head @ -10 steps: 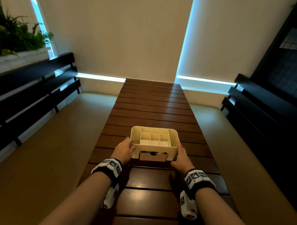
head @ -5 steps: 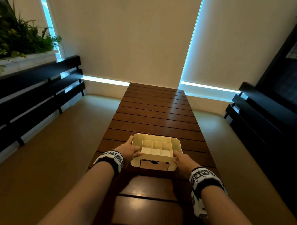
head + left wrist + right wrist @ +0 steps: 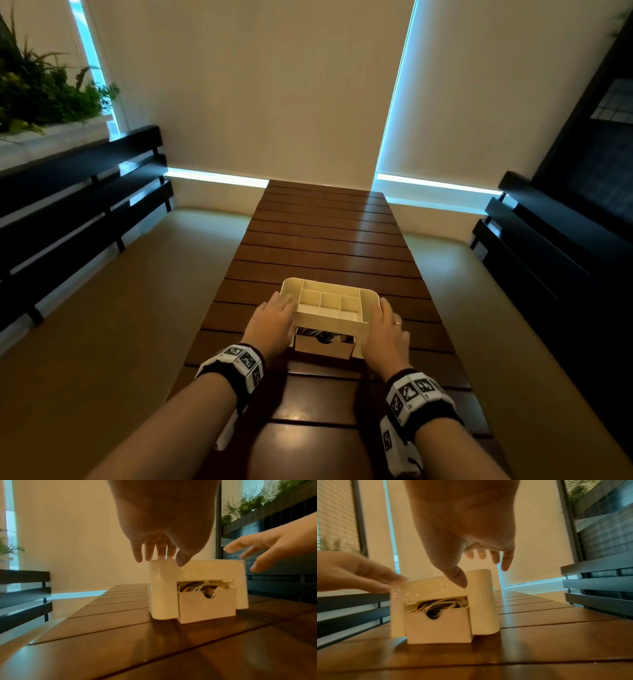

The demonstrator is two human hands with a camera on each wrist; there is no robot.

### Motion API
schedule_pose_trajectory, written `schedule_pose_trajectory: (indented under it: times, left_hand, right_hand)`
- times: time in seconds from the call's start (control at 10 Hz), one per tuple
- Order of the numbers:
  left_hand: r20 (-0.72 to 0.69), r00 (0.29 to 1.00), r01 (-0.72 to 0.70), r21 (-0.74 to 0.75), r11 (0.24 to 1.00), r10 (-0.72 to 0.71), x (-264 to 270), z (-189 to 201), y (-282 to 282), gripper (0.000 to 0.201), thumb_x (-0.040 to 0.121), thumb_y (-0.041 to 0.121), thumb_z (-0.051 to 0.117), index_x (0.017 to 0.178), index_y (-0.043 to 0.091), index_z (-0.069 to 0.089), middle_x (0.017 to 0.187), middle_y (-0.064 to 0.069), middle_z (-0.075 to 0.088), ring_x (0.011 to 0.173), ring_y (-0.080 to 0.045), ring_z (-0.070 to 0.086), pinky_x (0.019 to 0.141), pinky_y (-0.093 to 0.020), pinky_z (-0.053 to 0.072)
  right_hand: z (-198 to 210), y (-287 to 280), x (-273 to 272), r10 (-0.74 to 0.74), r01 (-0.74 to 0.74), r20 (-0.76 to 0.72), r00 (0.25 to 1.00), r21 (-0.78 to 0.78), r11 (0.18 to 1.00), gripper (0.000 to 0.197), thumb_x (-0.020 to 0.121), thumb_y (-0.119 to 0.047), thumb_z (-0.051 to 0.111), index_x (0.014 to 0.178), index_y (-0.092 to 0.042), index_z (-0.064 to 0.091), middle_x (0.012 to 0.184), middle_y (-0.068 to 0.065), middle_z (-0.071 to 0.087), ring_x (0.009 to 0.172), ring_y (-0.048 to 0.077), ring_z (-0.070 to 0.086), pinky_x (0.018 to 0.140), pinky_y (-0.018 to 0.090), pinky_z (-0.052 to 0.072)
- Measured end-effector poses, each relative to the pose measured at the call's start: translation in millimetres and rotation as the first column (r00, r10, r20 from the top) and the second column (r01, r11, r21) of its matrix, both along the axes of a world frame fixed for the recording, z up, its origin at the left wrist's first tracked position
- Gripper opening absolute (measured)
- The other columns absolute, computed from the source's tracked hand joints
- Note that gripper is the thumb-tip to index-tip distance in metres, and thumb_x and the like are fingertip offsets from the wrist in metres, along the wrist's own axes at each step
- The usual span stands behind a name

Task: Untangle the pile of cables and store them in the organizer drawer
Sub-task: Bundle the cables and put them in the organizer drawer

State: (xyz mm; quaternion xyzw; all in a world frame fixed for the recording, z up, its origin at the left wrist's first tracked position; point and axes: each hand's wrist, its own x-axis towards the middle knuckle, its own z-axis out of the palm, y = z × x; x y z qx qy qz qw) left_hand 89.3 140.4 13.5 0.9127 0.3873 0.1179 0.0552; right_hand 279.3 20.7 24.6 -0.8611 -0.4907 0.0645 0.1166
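Cables (image 3: 197, 586) lay bundled inside the drawer (image 3: 206, 607), a loose tangle of pale and yellowish cords showing above its front panel and through the scooped finger notch. That drawer stood partly pulled out of the white organizer (image 3: 329, 308), which sat on the slatted wooden table (image 3: 325, 233) directly in front of me, its divided top compartments bare as far as I could see.

My left hand (image 3: 272, 320) hovered at the organizer's left corner with the fingers (image 3: 149, 553) straight and spread, the tips at or just over the rim; whether they touched it I could not tell. My right hand (image 3: 385, 329) was likewise wide and slack beside the right wall, thumb dipping toward the top edge in the right wrist view, gripping nothing.

I judged the organizer to be thin, glossy plastic: light, stiff, and liable to slide on the polished slats if pushed from one side only. So I reckoned the best hold was a palm against each side wall, pressing evenly. The cords looked soft and springy, apt to bulge up and catch under the upper edge of the opening. To shut the drawer I would press its flat front beside the notch, steadying the body with my other hand.
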Motion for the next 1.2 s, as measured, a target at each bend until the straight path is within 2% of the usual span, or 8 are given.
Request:
schedule_pose_trajectory:
  times: [0.1,0.2,0.3,0.5,0.7,1.0,1.1,1.2]
  left_hand:
    - [-0.010,1.000,0.023,-0.074,0.997,-0.024,-2.5,-4.4,-13.3,0.054,0.098,0.018,0.041,0.148,0.011,0.023,0.157,-0.010,0.022,0.145,-0.031,0.016,0.112,-0.038,0.031]
    - [-0.060,0.998,-0.010,-0.114,0.993,0.003,-0.8,-5.1,-18.7,0.059,0.098,0.018,0.040,0.151,0.012,0.014,0.159,-0.009,0.012,0.147,-0.030,0.006,0.112,-0.039,0.032]
    - [-0.094,0.995,-0.023,-0.128,0.991,0.011,-1.0,-3.7,-21.5,0.060,0.098,0.015,0.040,0.151,0.012,0.013,0.160,-0.008,0.010,0.147,-0.030,0.004,0.112,-0.040,0.033]
    - [-0.150,0.988,0.006,-0.096,0.995,-0.021,-6.8,0.6,-24.8,0.062,0.096,0.012,0.039,0.151,0.012,0.009,0.160,-0.010,0.008,0.146,-0.033,0.006,0.117,-0.040,0.019]
    - [-0.151,0.987,0.023,-0.139,0.990,-0.044,-12.8,1.0,-25.8,0.065,0.096,0.011,0.040,0.152,0.016,0.009,0.160,-0.005,0.007,0.147,-0.031,0.004,0.118,-0.042,0.014]
    - [-0.109,0.993,0.022,-0.137,0.990,-0.037,-26.9,1.3,-29.3,0.063,0.095,0.012,0.041,0.151,0.019,0.013,0.160,-0.004,0.009,0.147,-0.027,0.009,0.117,-0.043,0.017]
    - [-0.071,0.997,0.028,-0.128,0.991,-0.038,-30.1,-1.9,-32.5,0.063,0.095,0.010,0.041,0.151,0.021,0.015,0.160,-0.002,0.009,0.147,-0.026,0.010,0.117,-0.043,0.017]
    - [0.035,0.999,0.042,-0.164,0.986,-0.037,-30.5,-4.7,-32.9,0.062,0.093,0.010,0.044,0.150,0.021,0.021,0.159,-0.002,0.014,0.146,-0.027,0.016,0.116,-0.043,0.023]
  right_hand:
    - [-13.0,-6.8,-21.0,0.133,-0.130,0.018,0.991,-0.122,0.984,0.089,0.087,-0.014,0.051,0.147,-0.019,-0.015,0.154,-0.001,-0.024,0.143,0.026,-0.018,0.115,0.049,0.012]
    - [-20.4,-5.8,-23.9,0.140,-0.144,-0.032,0.990,-0.200,0.969,0.097,0.085,-0.013,0.055,0.145,-0.018,-0.021,0.151,0.001,-0.032,0.140,0.026,-0.026,0.116,0.049,0.006]
    - [-17.1,-5.5,-19.1,0.154,-0.155,-0.023,0.988,-0.235,0.959,0.098,0.084,-0.012,0.055,0.145,-0.018,-0.021,0.151,0.000,-0.032,0.140,0.026,-0.026,0.116,0.049,0.006]
    - [-10.2,-10.4,-16.5,0.179,-0.190,-0.066,0.982,-0.266,0.945,0.098,0.084,-0.008,0.054,0.144,-0.019,-0.022,0.151,-0.003,-0.033,0.140,0.023,-0.027,0.116,0.048,0.005]
    - [-4.4,-15.5,-20.2,0.191,-0.211,-0.096,0.977,-0.284,0.935,0.096,0.085,-0.007,0.052,0.144,-0.018,-0.022,0.152,-0.003,-0.030,0.140,0.023,-0.025,0.116,0.048,0.007]
    - [11.5,-20.1,-21.4,0.171,-0.190,-0.122,0.978,-0.167,0.968,0.091,0.085,-0.005,0.047,0.146,-0.016,-0.019,0.153,-0.002,-0.028,0.142,0.021,-0.022,0.116,0.045,0.012]
    - [18.6,-21.9,-21.7,0.167,-0.184,-0.154,0.974,-0.105,0.977,0.087,0.087,-0.006,0.044,0.146,-0.016,-0.019,0.153,-0.002,-0.026,0.142,0.021,-0.021,0.115,0.046,0.014]
    - [23.5,-22.7,-19.9,0.159,-0.170,-0.233,0.959,-0.030,0.985,0.084,0.089,-0.010,0.047,0.147,-0.018,-0.014,0.156,0.000,-0.017,0.144,0.024,-0.014,0.114,0.048,0.021]
